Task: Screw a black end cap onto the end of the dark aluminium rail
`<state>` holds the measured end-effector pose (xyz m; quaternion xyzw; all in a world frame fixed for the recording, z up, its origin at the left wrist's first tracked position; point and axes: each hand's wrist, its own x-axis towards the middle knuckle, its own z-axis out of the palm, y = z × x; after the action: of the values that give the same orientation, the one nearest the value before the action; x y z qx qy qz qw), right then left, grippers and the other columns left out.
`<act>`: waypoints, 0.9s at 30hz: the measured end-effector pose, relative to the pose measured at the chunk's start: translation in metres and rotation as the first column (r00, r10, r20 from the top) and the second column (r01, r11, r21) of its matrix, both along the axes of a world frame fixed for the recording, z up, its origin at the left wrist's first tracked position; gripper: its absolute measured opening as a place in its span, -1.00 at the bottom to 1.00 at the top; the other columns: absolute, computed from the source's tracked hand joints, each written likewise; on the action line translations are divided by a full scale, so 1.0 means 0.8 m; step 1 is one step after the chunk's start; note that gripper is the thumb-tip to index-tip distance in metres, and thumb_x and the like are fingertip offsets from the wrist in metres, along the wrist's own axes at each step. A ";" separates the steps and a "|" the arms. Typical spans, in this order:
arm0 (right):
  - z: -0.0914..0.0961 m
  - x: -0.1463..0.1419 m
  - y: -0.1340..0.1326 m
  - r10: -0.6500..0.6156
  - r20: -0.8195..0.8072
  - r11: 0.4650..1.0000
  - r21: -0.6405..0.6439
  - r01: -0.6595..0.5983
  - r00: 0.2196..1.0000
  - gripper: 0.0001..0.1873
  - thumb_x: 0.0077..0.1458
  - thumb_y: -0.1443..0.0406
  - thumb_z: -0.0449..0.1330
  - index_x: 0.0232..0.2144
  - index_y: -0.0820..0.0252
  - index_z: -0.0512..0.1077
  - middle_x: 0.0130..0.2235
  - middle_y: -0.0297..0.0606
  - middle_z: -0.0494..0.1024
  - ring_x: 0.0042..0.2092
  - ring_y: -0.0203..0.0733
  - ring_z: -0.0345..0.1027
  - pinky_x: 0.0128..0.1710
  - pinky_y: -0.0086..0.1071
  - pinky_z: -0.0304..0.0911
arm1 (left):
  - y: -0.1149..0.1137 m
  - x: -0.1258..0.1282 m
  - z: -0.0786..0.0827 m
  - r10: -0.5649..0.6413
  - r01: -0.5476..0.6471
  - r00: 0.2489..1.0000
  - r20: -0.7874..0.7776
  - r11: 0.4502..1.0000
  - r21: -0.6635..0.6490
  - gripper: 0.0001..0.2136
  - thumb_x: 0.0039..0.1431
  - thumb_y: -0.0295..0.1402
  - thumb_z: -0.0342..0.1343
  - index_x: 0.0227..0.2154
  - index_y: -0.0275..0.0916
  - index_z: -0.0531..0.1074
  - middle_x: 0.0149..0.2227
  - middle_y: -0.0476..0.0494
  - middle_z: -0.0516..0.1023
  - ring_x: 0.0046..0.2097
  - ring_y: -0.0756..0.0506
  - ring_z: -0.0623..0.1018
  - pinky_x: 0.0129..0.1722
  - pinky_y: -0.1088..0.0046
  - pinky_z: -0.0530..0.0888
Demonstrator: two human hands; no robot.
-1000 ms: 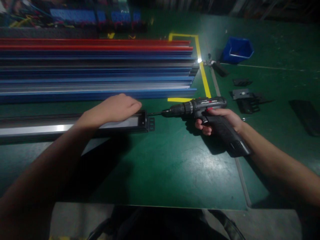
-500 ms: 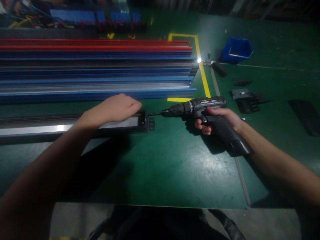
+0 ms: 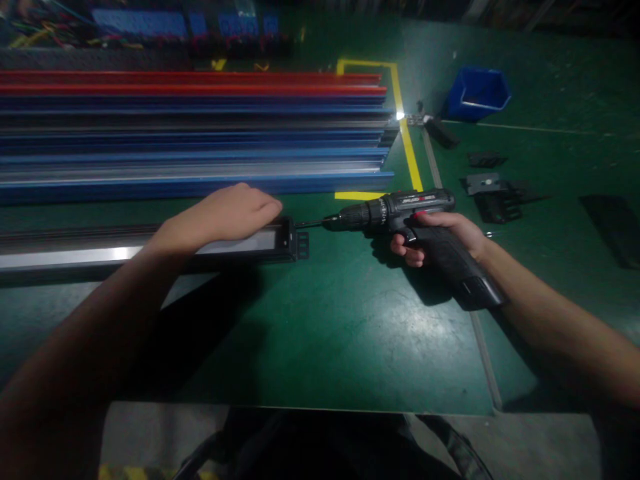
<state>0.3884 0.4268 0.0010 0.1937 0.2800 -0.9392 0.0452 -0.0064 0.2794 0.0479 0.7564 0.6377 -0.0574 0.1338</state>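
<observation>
My right hand point(image 3: 445, 237) is wrapped round the grip of a black cordless drill point(image 3: 420, 207), index finger at the trigger. The drill lies level, its long thin bit point(image 3: 310, 223) pointing left and reaching the end of a long black profile point(image 3: 245, 250) with a pale inner strip. Across that profile, near the same end, my left hand point(image 3: 235, 210) is closed over it; most of its fingers are hidden on the far side. A small slotted black end bracket point(image 3: 303, 245) sticks out from the profile's end, just below the bit.
Red and blue long profiles point(image 3: 200, 160) lie side by side behind my left hand, near yellow tape point(image 3: 410, 157) on the green table point(image 3: 325, 333). At right are a blue bin point(image 3: 477, 97), a black-handled tool point(image 3: 443, 132), dark brackets point(image 3: 485, 183) and a dark flat object point(image 3: 613, 227).
The view has shifted slightly. Both hands, the drill and the profile keep almost the same positions relative to each other.
</observation>
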 end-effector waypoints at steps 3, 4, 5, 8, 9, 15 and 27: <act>0.002 -0.001 -0.001 0.005 0.000 1.000 -0.007 -0.005 1.000 -0.57 0.30 0.15 0.30 0.03 0.39 0.41 -0.12 0.04 0.62 -0.24 -0.15 0.56 -0.16 -0.31 0.55 | -0.001 0.002 0.001 0.010 -0.010 1.000 0.022 1.000 0.004 -0.50 0.41 -0.11 -0.24 -0.40 -0.18 0.56 -0.34 -0.13 0.62 -0.34 -0.13 0.51 -0.31 0.34 0.31; 0.003 -0.001 -0.001 0.006 0.002 1.000 -0.008 -0.006 1.000 -0.57 0.31 0.15 0.30 0.03 0.39 0.41 -0.11 0.03 0.62 -0.24 -0.16 0.56 -0.15 -0.31 0.55 | -0.001 0.002 0.002 0.014 -0.014 0.999 0.029 1.000 0.005 -0.51 0.40 -0.12 -0.23 -0.40 -0.18 0.56 -0.35 -0.13 0.61 -0.35 -0.13 0.50 -0.31 0.34 0.30; 0.003 -0.001 -0.001 0.006 0.003 1.000 -0.008 -0.006 1.000 -0.57 0.31 0.15 0.30 0.03 0.39 0.41 -0.11 0.03 0.62 -0.24 -0.16 0.57 -0.15 -0.32 0.55 | -0.001 0.003 0.002 0.019 -0.019 0.999 0.034 1.000 0.004 -0.51 0.40 -0.12 -0.22 -0.40 -0.17 0.57 -0.36 -0.13 0.61 -0.35 -0.13 0.49 -0.30 0.33 0.30; 0.003 0.000 -0.001 0.008 -0.001 1.000 -0.014 -0.008 1.000 -0.56 0.31 0.15 0.31 0.04 0.40 0.41 -0.11 0.03 0.63 -0.24 -0.17 0.58 -0.15 -0.33 0.55 | -0.001 0.003 0.001 0.034 -0.034 0.999 0.034 0.999 -0.011 -0.50 0.40 -0.11 -0.23 -0.40 -0.16 0.58 -0.37 -0.12 0.60 -0.35 -0.13 0.49 -0.28 0.33 0.31; 0.002 0.000 -0.001 0.009 -0.001 1.000 -0.017 -0.009 1.000 -0.55 0.30 0.14 0.32 0.04 0.40 0.41 -0.11 0.03 0.63 -0.24 -0.16 0.58 -0.15 -0.33 0.55 | -0.001 0.002 0.001 0.035 -0.034 0.999 0.032 0.999 -0.016 -0.49 0.41 -0.11 -0.24 -0.39 -0.16 0.58 -0.36 -0.13 0.61 -0.34 -0.13 0.49 -0.28 0.33 0.31; 0.002 0.001 -0.001 -0.001 0.010 1.000 -0.021 0.001 1.000 -0.58 0.31 0.14 0.30 -0.01 0.42 0.43 -0.12 0.04 0.63 -0.24 -0.16 0.58 -0.16 -0.32 0.55 | -0.001 -0.001 0.000 0.020 -0.019 0.999 0.036 1.000 -0.015 -0.49 0.41 -0.10 -0.24 -0.38 -0.14 0.59 -0.35 -0.12 0.62 -0.32 -0.15 0.51 -0.25 0.32 0.32; -0.004 0.001 0.001 0.009 -0.033 0.999 -0.036 -0.010 0.999 -0.55 0.33 0.15 0.28 0.06 0.45 0.40 -0.08 0.06 0.65 -0.21 -0.14 0.60 -0.12 -0.30 0.55 | 0.001 -0.006 -0.007 -0.031 0.031 1.000 -0.003 0.999 0.021 -0.53 0.42 -0.13 -0.23 -0.39 -0.17 0.54 -0.35 -0.11 0.59 -0.35 -0.11 0.48 -0.33 0.35 0.25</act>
<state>0.3893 0.4276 -0.0021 0.1759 0.2647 -0.9469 0.0485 -0.0116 0.2801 0.0419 0.7674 0.6268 -0.0536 0.1242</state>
